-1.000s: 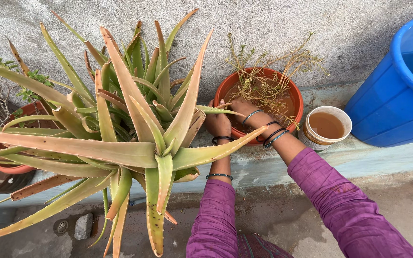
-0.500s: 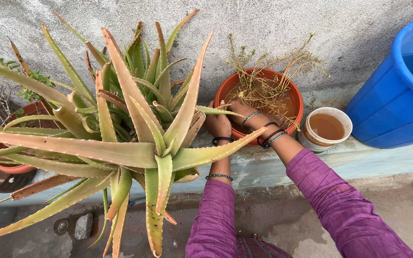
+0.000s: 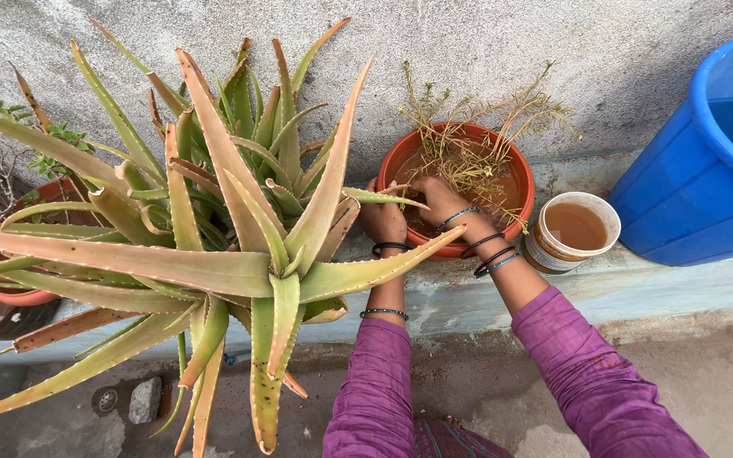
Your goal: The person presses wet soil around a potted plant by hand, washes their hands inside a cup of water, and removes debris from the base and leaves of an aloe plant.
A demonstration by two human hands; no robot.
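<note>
Resting on a pale ledge (image 3: 638,280) against the wall, an orange pot (image 3: 400,153) of muddy water and one straggly plant (image 3: 468,153) is gripped at its near-left rim by the left hand (image 3: 383,216), fingers curled over the edge. The right hand (image 3: 436,197) is pushed inside at the stems; whether it pinches them cannot be told. Room is tight: one large aloe (image 3: 239,220) crowds the left, one small tub (image 3: 574,229) sits just right, one blue barrel (image 3: 706,161) beyond.
</note>
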